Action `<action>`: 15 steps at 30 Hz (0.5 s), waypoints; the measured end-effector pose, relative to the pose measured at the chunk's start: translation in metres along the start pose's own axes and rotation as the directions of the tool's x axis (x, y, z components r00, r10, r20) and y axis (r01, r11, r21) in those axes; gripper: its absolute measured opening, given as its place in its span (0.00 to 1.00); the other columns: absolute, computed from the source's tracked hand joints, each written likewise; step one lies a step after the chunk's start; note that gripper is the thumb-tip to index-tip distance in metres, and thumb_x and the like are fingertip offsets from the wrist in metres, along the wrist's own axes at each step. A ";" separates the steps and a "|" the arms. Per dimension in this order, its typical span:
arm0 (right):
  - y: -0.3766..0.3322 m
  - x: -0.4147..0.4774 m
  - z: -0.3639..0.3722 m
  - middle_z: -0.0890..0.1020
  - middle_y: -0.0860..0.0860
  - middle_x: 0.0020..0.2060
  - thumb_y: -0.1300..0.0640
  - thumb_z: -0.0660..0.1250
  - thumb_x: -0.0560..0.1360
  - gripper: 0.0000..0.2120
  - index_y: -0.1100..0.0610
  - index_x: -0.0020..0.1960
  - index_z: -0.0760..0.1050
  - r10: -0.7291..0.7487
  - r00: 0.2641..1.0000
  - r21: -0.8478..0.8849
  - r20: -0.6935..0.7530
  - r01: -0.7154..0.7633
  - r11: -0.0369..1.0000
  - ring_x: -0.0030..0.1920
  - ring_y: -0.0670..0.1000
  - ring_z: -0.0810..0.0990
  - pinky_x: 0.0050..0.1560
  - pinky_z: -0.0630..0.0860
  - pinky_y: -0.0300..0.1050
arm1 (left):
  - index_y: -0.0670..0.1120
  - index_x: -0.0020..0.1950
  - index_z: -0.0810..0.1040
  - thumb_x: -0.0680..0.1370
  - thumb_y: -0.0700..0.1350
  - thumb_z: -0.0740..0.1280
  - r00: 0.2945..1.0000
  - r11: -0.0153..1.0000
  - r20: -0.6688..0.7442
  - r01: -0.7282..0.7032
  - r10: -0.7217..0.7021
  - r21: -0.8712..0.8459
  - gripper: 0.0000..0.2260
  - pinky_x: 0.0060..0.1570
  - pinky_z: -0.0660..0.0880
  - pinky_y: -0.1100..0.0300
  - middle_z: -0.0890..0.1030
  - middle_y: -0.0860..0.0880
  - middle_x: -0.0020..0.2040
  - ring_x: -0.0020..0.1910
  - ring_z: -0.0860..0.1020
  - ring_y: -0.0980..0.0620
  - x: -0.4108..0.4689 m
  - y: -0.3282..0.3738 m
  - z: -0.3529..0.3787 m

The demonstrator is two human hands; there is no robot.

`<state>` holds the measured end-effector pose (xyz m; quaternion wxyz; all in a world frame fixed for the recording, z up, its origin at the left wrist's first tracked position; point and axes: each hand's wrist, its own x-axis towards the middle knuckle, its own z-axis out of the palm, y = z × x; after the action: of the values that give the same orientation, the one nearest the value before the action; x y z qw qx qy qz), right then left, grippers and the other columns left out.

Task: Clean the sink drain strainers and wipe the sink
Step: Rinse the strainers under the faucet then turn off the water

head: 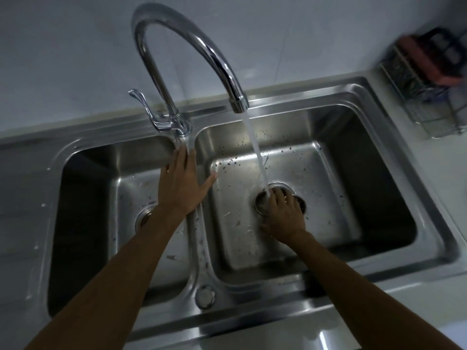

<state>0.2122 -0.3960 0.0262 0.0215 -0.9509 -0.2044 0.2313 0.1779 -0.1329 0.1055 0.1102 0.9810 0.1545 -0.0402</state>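
Note:
A steel double sink fills the view. Water runs from the curved faucet into the right basin, onto a round metal drain strainer. My right hand grips that strainer by its near side, just above the right drain opening. My left hand rests flat, fingers spread, on the divider between the basins, below the faucet base. The left basin's drain shows partly beside my left forearm. Dark specks and bits of debris dot the right basin floor.
The faucet lever sticks up left of the faucet base. A wire rack with a reddish item and a dark object stands on the counter at the back right. A small round cap sits on the sink's front divider.

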 end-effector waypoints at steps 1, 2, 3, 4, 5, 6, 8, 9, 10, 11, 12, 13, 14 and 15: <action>0.002 0.005 0.004 0.61 0.61 0.79 0.37 0.72 0.72 0.49 0.59 0.81 0.53 -0.006 1.000 -0.006 -0.004 0.006 1.000 0.78 0.65 0.60 0.78 0.61 0.62 | 0.44 0.84 0.52 0.80 0.71 0.55 1.000 1.000 0.002 0.017 -0.017 0.006 0.43 0.79 0.54 0.41 0.51 0.41 0.85 0.84 0.52 0.42 0.000 0.001 0.003; 0.004 0.009 0.007 0.62 0.61 0.78 0.36 0.72 0.72 0.49 0.59 0.81 0.53 -0.001 1.000 -0.004 -0.011 0.001 1.000 0.78 0.64 0.60 0.79 0.59 0.61 | 0.43 0.84 0.51 0.79 0.72 0.54 1.000 0.999 0.007 0.030 -0.030 0.014 0.44 0.79 0.54 0.41 0.51 0.41 0.85 0.84 0.51 0.42 -0.001 0.003 0.006; 0.006 0.013 0.010 0.64 0.61 0.77 0.36 0.71 0.72 0.48 0.60 0.81 0.54 0.008 1.000 -0.004 -0.023 -0.009 1.000 0.78 0.64 0.61 0.79 0.59 0.61 | 0.43 0.84 0.51 0.79 0.73 0.53 0.999 0.999 0.012 0.040 -0.040 0.025 0.45 0.79 0.54 0.41 0.50 0.41 0.85 0.84 0.50 0.43 -0.002 0.004 0.008; 0.009 0.017 0.012 0.67 0.61 0.76 0.37 0.71 0.73 0.46 0.60 0.80 0.57 0.014 0.999 -0.008 -0.038 -0.015 1.000 0.77 0.63 0.64 0.79 0.59 0.60 | 0.42 0.84 0.50 0.79 0.73 0.53 0.999 0.998 0.018 0.045 -0.046 0.034 0.45 0.79 0.53 0.42 0.49 0.42 0.85 0.84 0.49 0.44 -0.003 0.006 0.011; 0.011 0.020 0.013 0.70 0.60 0.73 0.38 0.71 0.74 0.43 0.60 0.78 0.59 0.014 0.999 -0.013 -0.051 -0.014 1.000 0.75 0.62 0.67 0.78 0.60 0.59 | 0.42 0.84 0.49 0.78 0.74 0.52 0.998 0.998 0.024 0.048 -0.049 0.043 0.46 0.79 0.52 0.42 0.48 0.42 0.85 0.84 0.48 0.44 -0.003 0.007 0.012; 0.013 0.023 0.014 0.73 0.60 0.71 0.39 0.70 0.75 0.40 0.60 0.77 0.62 0.008 0.998 -0.016 -0.064 -0.009 1.000 0.73 0.61 0.70 0.78 0.62 0.59 | 0.41 0.84 0.49 0.78 0.74 0.52 0.998 0.997 0.031 0.051 -0.053 0.052 0.47 0.79 0.52 0.42 0.48 0.42 0.85 0.84 0.48 0.44 -0.004 0.008 0.013; 0.017 0.027 0.015 0.77 0.58 0.67 0.41 0.69 0.76 0.34 0.60 0.74 0.67 -0.012 0.996 -0.014 -0.093 0.011 1.000 0.69 0.59 0.74 0.76 0.64 0.57 | 0.41 0.84 0.48 0.78 0.74 0.51 0.998 0.996 0.034 0.056 -0.058 0.065 0.47 0.79 0.52 0.42 0.48 0.42 0.85 0.84 0.47 0.45 -0.004 0.010 0.014; 0.019 0.029 0.015 0.78 0.58 0.66 0.41 0.69 0.76 0.33 0.59 0.73 0.68 -0.020 0.995 -0.013 -0.097 0.019 1.000 0.68 0.59 0.75 0.75 0.66 0.57 | 0.40 0.84 0.48 0.78 0.74 0.51 0.998 0.996 0.033 0.056 -0.058 0.073 0.48 0.79 0.52 0.42 0.48 0.42 0.85 0.84 0.47 0.45 -0.003 0.010 0.013; 0.021 0.030 0.015 0.78 0.58 0.65 0.41 0.69 0.76 0.32 0.59 0.72 0.69 -0.024 0.995 -0.009 -0.096 0.023 1.000 0.66 0.58 0.76 0.74 0.68 0.56 | 0.40 0.84 0.48 0.78 0.74 0.51 0.998 0.995 0.034 0.054 -0.057 0.081 0.48 0.79 0.52 0.43 0.48 0.42 0.85 0.84 0.47 0.45 -0.003 0.012 0.013; 0.023 0.031 0.014 0.79 0.57 0.65 0.40 0.69 0.76 0.32 0.59 0.72 0.70 -0.023 0.995 0.004 -0.099 0.023 1.000 0.66 0.58 0.76 0.73 0.69 0.55 | 0.40 0.84 0.49 0.78 0.74 0.50 0.998 0.995 0.036 0.052 -0.056 0.087 0.48 0.79 0.52 0.43 0.48 0.42 0.85 0.84 0.47 0.45 -0.003 0.013 0.012; 0.025 0.031 0.014 0.79 0.56 0.65 0.40 0.69 0.75 0.32 0.58 0.71 0.70 -0.019 0.993 0.025 -0.114 0.022 0.999 0.66 0.57 0.77 0.72 0.70 0.54 | 0.40 0.84 0.49 0.78 0.74 0.50 0.998 0.994 0.037 0.052 -0.055 0.091 0.48 0.79 0.52 0.43 0.48 0.41 0.85 0.84 0.47 0.45 -0.002 0.013 0.011; 0.028 0.030 0.014 0.79 0.56 0.65 0.39 0.70 0.74 0.32 0.57 0.71 0.71 -0.012 0.991 0.055 -0.137 0.020 0.998 0.66 0.56 0.77 0.72 0.71 0.54 | 0.40 0.84 0.49 0.78 0.74 0.50 0.998 0.994 0.036 0.052 -0.055 0.093 0.48 0.79 0.52 0.43 0.48 0.41 0.85 0.84 0.47 0.45 -0.002 0.014 0.011; 0.030 0.029 0.013 0.79 0.55 0.65 0.38 0.71 0.73 0.33 0.56 0.70 0.71 -0.006 0.986 0.088 -0.169 0.022 0.996 0.66 0.56 0.77 0.71 0.72 0.53 | 0.40 0.84 0.49 0.78 0.74 0.50 0.998 0.994 0.036 0.049 -0.053 0.095 0.48 0.79 0.52 0.43 0.48 0.41 0.85 0.84 0.47 0.45 0.000 0.014 0.010; 0.032 0.027 0.012 0.79 0.54 0.65 0.36 0.72 0.71 0.35 0.56 0.70 0.72 -0.004 0.979 0.121 -0.206 0.030 0.992 0.66 0.56 0.77 0.70 0.73 0.53 | 0.40 0.84 0.49 0.78 0.75 0.50 0.998 0.994 0.041 0.046 -0.050 0.100 0.48 0.79 0.52 0.43 0.48 0.41 0.85 0.84 0.47 0.44 0.000 0.014 0.010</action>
<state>0.2408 -0.4156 -0.0009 0.1031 -0.9648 -0.1945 0.1441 0.1821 -0.1479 0.0989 0.0639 0.9802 0.1733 -0.0718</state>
